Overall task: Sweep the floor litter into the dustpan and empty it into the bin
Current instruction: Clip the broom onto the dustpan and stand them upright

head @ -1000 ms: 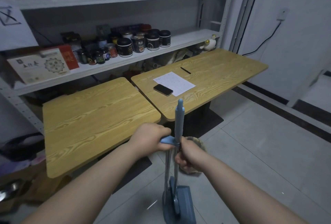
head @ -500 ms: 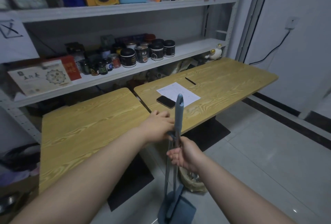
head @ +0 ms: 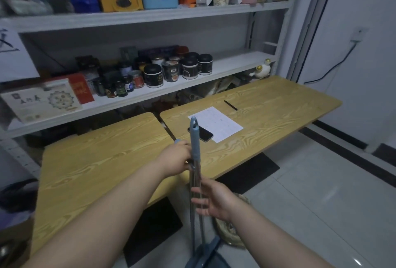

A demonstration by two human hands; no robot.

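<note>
— Status of hands?
— Left hand clamped around upper grip of one pole; right hand lower, fingers spread, loosely against the metal poles.
— Location of broom and dustpan?
— Blue broom handle upright, just in front of the wooden tables. Blue dustpan at floor level, bottom edge of view. Woven bin just behind it.

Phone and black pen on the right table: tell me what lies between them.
In the head view, a white sheet of paper lies between the phone and the pen; the phone overlaps its near corner.
</note>
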